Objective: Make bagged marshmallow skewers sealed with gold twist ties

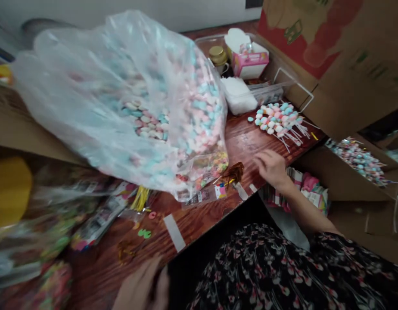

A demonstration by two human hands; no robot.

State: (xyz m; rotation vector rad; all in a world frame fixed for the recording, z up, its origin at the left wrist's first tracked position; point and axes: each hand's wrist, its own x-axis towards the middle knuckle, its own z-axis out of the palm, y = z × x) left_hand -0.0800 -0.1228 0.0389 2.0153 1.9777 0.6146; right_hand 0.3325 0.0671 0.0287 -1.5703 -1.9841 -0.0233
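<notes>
My right hand [272,168] is over the table's front edge, its fingers loosely bent and apart, with nothing visible in them. Just left of it lies a bunch of brown-gold twist ties [234,173]. Beyond it is a pile of pink, white and blue candies on white sticks [279,118]. At the bottom, my left hand [142,286] is at the table edge, blurred and partly cut off by the frame. A dark gap shows between its thumb and fingers, and no object is seen there. A large clear bag of pastel candies [192,103] lies ahead of both hands.
A clear plastic bin [283,77] stands at the back with a pink box [250,64] and a gold-lidded jar [217,55]. Cardboard boxes [347,176] flank the right side. Yellow ties [140,198], green candy rings [144,233] and tape strips [174,232] lie on the table.
</notes>
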